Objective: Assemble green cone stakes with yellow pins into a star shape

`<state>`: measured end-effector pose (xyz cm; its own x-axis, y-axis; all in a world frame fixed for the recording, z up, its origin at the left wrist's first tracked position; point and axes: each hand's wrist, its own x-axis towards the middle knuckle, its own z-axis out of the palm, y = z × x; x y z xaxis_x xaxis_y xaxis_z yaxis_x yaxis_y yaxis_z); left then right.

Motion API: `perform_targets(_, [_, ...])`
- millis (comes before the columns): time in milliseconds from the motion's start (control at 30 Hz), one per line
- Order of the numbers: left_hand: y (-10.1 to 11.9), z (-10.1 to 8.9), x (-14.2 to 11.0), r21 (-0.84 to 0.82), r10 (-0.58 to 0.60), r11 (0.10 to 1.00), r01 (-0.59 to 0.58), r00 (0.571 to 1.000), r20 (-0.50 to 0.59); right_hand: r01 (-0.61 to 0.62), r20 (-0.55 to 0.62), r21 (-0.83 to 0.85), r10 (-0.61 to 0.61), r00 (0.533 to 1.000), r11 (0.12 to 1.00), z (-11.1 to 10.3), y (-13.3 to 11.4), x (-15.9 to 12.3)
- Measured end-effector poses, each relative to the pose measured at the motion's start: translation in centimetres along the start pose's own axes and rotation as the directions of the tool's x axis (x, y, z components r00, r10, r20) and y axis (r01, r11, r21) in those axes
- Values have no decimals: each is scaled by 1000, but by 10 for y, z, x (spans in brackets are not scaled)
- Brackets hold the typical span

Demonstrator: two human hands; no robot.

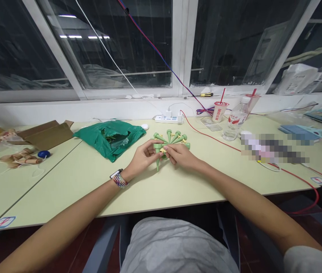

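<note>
My left hand (142, 158) is closed around a green plastic plant-watering spike (157, 163), with its tapered tip pointing down. A small yellow valve (163, 150) sits at the spike's side, between my two hands. My right hand (184, 155) pinches at this yellow piece, fingertips close to those of the left. Just behind my hands, several more green spikes (175, 137) lie fanned out on the table, their wide caps facing away and small yellow pieces on them. My fingers partly cover the held spike and the nearest ones.
An open green plastic bag (92, 138) lies to the left, beyond it a cardboard box (48, 134) and wooden pieces with a blue ball (44, 154). A power strip (168, 119) stands behind. Rightward are a red cable (209, 136), a drink cup (219, 112) and a water bottle (233, 123).
</note>
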<state>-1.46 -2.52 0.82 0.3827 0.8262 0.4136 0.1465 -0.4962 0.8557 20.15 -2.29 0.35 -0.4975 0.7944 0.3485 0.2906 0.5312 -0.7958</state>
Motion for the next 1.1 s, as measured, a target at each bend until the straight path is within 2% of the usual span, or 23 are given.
perform_targets(67, [1,0,0,-2,-2,1000,2,1000,0,-13,0,94,13,1000,996,1,0,0])
perform_targets(233, [7,1,0,-40,-26,999,26,1000,15,132,-122,-88,-142,982,987,3,-2,-1])
perform_targets(300, [8,2,0,15,-3,1000,3,1000,-19,87,-106,-5,-87,991,996,4,-1,1])
perform_targets(400, [9,2,0,87,39,996,-34,997,-61,-71,1,245,72,997,967,7,-2,3])
perform_targets(467, [9,1,1,36,31,999,-29,999,-43,-58,-10,266,63,998,962,8,-3,2])
perform_targets(600, [8,1,1,-53,-2,999,1,1000,-8,90,-135,98,-76,988,991,8,-6,-1])
perform_targets(767, [10,3,-1,156,135,981,-112,980,-144,-54,-7,351,60,998,935,9,-5,2])
perform_targets(833, [10,3,-1,133,106,987,-89,986,-128,-24,-43,266,37,998,964,10,-4,1])
perform_targets(900, [10,1,1,14,18,1000,-17,999,-47,88,-145,56,-79,986,995,10,-4,-1])
perform_targets(967, [9,0,2,-93,-41,995,43,999,27,171,-199,-112,-191,961,979,10,-3,-4])
perform_targets(1033, [8,0,2,-87,-26,996,27,1000,14,180,-201,-107,-198,959,978,11,-3,-4])
perform_targets(1100, [9,0,0,53,60,997,-57,997,-58,128,-183,56,-116,976,990,12,-2,-2])
